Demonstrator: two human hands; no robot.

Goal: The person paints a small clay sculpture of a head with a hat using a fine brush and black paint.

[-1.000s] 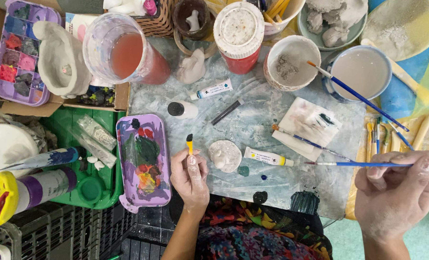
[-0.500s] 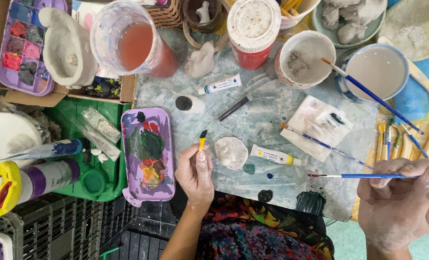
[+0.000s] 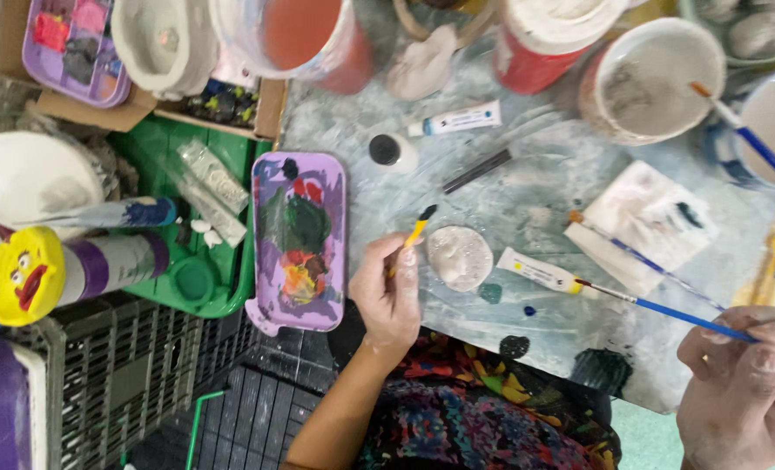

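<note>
The left hand (image 3: 390, 292) pinches a short yellow-handled brush (image 3: 415, 233) between thumb and fingers; its long axis runs up and to the right, dark bristles pointing away from the person toward the middle of the tabletop (image 3: 527, 200). The forearm comes up from the near edge, wrist straight, knuckles toward the purple palette (image 3: 300, 239) just beside it on the left. Just right of the bristles lies a round white plaster disc (image 3: 460, 258), near the near edge.

The right hand (image 3: 744, 383) sits at the near right corner, fingers curled around a long blue-handled brush (image 3: 666, 312) that lies almost level, tip pointing left toward a white paint tube (image 3: 540, 271).

Open tabletop is scarce: a bare patch between the disc and the smeared paper square (image 3: 644, 222), with cups (image 3: 653, 78) crowding the far edge. A green tray (image 3: 192, 218) and a dark crate (image 3: 100, 383) sit off the left edge.
</note>
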